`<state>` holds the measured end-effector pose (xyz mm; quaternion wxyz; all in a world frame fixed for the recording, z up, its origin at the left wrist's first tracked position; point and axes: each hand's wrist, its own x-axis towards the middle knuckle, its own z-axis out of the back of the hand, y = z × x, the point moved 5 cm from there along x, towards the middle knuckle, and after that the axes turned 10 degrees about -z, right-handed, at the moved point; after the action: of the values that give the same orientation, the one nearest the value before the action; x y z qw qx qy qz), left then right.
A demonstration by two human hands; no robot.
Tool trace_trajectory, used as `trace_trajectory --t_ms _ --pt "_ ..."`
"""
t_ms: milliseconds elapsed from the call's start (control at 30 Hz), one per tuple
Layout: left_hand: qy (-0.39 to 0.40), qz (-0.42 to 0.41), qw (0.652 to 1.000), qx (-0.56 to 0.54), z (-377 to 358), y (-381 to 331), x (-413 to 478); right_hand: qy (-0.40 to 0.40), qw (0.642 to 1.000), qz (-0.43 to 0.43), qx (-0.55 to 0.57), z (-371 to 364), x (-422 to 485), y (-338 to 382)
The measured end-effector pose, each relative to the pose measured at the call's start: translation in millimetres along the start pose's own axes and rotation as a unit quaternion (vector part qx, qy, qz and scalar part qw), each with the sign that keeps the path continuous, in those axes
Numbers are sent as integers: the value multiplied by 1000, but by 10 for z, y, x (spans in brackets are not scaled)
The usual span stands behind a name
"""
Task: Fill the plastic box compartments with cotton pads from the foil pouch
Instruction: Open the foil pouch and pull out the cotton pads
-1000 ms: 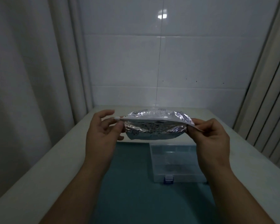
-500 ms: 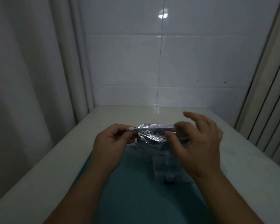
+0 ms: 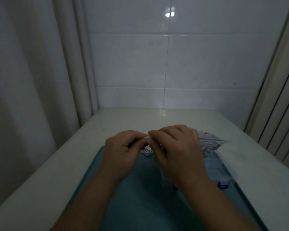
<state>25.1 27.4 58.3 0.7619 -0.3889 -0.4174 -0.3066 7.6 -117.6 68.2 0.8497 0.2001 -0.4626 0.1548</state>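
White glossy wall tiles [image 3: 157, 64] back a pale tabletop [image 3: 57, 172] in dim light. At the centre, my left hand [image 3: 123, 152] pinches one end of a crinkled silver foil pouch [image 3: 208, 144] between thumb and forefinger. My right hand [image 3: 177, 152], touching it at 3 o'clock, curls its fingers over the pouch's top edge and grips that same end. The pouch runs out from behind my right hand toward 2 o'clock; whether its far end touches the table I cannot tell. Toward 5 o'clock lies a clear plastic compartment box [image 3: 213, 165], mostly hidden by my wrist, with a blue latch [image 3: 223, 183] on its near edge. What its compartments hold I cannot tell. It sits on a teal mat [image 3: 140, 197] spread toward 6 o'clock. A pale curtain [image 3: 32, 64] hangs at 9 o'clock, vertical blinds [image 3: 282, 97] at 3 o'clock.
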Motion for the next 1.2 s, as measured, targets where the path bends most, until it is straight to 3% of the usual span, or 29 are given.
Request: trace_trajectory --t_ms 200,500,600,767,867,967,1200 --pt "-66 62 995 -45 61 99 -26 -17 999 -19 -23 81 41 -124" --pt "-209 221 937 -171 193 480 -101 -43 986 -145 -65 316 50 -793" --pt "-242 240 920 -192 223 553 -120 -52 978 -184 -88 360 47 -947" --pt "-244 221 927 -178 222 518 -106 -56 974 -207 -73 341 30 -971" --pt "-236 209 934 -166 227 504 -101 -65 987 -143 -19 336 31 -815" --pt "-222 191 944 -153 222 471 -93 -15 998 -61 17 254 22 -597" --pt "-192 165 958 -137 206 409 -71 8 1000 -4 -16 205 17 -330"
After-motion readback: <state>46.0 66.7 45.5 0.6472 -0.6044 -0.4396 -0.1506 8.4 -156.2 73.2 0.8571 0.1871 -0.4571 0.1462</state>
